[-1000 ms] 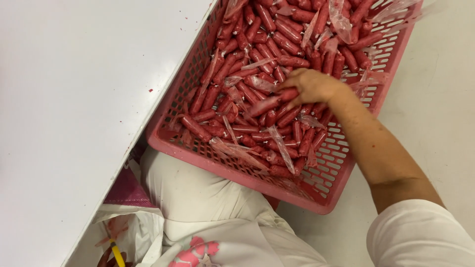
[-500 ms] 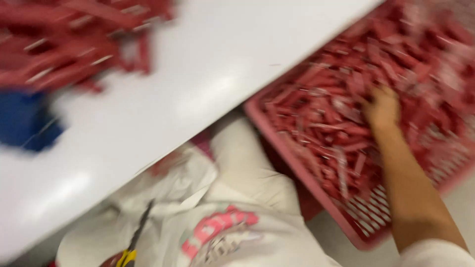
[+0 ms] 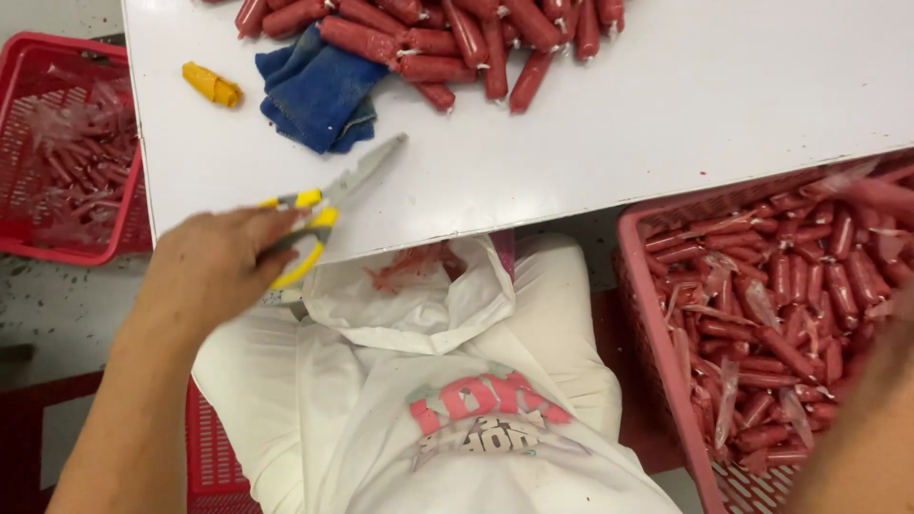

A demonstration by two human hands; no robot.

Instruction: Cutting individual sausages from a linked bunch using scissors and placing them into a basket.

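My left hand (image 3: 214, 271) is closed around the yellow handles of a pair of scissors (image 3: 343, 186). The scissors lie at the near edge of the white table (image 3: 666, 105), blades pointing away. My right forearm (image 3: 862, 438) reaches over the pink basket (image 3: 657, 352) of red sausages (image 3: 790, 295) at my right. That hand is blurred at the frame's right edge, so its grip cannot be made out. A pile of red sausages (image 3: 457, 33) lies at the table's far side.
A blue cloth (image 3: 319, 90) and a small yellow roll (image 3: 212, 84) lie on the table near the pile. A red basket (image 3: 67, 252) with wrappers stands at the left. A white plastic bag (image 3: 419, 295) rests on my lap.
The view has swung from the right basket up to the table. My left hand has come into view and taken the scissors. My right hand stays over the basket.
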